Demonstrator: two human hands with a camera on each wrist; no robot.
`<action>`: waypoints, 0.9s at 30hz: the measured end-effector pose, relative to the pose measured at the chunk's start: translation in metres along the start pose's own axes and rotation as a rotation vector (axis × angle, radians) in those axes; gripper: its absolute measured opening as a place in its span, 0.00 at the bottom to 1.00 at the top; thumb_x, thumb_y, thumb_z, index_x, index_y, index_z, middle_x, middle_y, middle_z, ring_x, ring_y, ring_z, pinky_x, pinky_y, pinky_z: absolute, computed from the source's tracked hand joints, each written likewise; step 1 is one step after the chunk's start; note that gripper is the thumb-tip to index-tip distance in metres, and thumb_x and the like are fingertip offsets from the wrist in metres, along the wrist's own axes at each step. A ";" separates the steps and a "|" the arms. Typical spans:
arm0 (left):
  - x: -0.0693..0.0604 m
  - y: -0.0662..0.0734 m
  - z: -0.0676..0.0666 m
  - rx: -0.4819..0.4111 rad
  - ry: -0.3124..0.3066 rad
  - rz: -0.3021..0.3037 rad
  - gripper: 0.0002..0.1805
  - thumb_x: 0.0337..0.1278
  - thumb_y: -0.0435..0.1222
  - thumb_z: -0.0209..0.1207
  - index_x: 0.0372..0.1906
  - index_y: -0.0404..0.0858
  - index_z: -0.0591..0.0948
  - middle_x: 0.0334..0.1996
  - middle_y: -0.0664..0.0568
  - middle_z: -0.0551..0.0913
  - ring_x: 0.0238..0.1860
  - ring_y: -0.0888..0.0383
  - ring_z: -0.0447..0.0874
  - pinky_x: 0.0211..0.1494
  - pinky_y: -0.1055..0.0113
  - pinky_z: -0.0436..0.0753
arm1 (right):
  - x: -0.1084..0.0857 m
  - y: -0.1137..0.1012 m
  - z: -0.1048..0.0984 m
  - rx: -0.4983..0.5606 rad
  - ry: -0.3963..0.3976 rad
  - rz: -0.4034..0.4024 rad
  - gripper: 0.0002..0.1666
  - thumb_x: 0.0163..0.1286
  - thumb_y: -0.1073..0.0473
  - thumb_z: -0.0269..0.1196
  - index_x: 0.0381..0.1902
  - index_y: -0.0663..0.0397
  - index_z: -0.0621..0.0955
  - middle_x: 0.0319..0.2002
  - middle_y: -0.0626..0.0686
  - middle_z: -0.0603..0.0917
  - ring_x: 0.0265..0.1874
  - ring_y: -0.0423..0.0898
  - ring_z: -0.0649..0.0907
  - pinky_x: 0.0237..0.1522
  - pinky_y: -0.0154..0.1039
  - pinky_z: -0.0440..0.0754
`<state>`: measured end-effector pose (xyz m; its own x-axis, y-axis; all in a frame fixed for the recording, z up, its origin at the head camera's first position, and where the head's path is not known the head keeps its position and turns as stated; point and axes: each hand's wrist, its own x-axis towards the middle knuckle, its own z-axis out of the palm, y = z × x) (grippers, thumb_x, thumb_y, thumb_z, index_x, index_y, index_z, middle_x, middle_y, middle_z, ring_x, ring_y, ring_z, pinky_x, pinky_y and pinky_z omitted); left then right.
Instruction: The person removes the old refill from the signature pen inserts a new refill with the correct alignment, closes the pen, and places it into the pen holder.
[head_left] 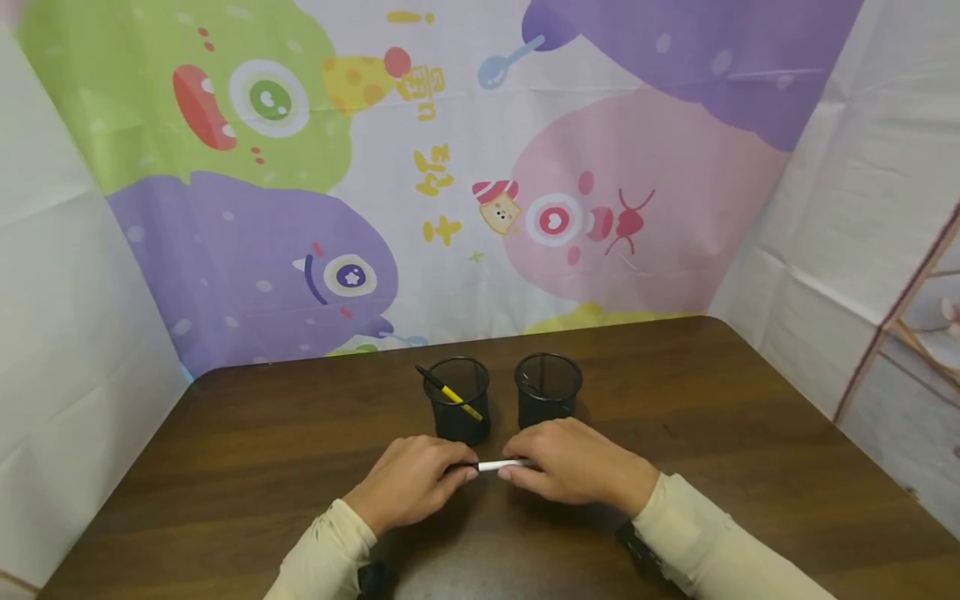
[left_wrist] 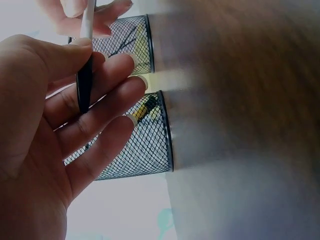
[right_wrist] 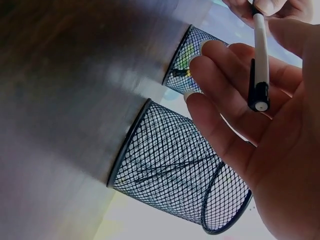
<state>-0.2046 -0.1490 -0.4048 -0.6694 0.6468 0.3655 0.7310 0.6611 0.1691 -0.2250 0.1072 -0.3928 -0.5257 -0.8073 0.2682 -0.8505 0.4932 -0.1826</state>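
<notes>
A white pen (head_left: 492, 466) with black ends is held level between both hands, above the table. My left hand (head_left: 420, 479) pinches its black tapered end (left_wrist: 84, 90) between thumb and fingers. At the other end, which has a black clip (right_wrist: 252, 82), my right hand (head_left: 573, 467) holds the pen between thumb and fingers. Just beyond the hands stand two black mesh pen cups, a left one (head_left: 457, 432) and a right one (head_left: 546, 408). A yellow and black pen (head_left: 452, 393) leans in the left cup, its black end above the rim.
The brown wooden table (head_left: 300, 417) reaches back to a cartoon-printed cloth (head_left: 450, 292). White cloth hangs on the left side (head_left: 75, 292) and the right side (head_left: 795, 208). Dark gear (head_left: 377, 579) sits beneath the left wrist.
</notes>
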 end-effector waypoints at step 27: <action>0.000 -0.003 0.000 -0.042 0.087 0.002 0.08 0.63 0.44 0.67 0.45 0.51 0.86 0.37 0.67 0.86 0.31 0.71 0.78 0.31 0.68 0.79 | 0.001 0.006 -0.001 0.028 0.077 -0.010 0.08 0.74 0.51 0.61 0.34 0.41 0.84 0.28 0.32 0.77 0.24 0.30 0.74 0.28 0.29 0.75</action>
<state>-0.2065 -0.1506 -0.4057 -0.6555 0.6109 0.4440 0.7383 0.6423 0.2061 -0.2303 0.1098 -0.3929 -0.5174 -0.7842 0.3424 -0.8557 0.4750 -0.2053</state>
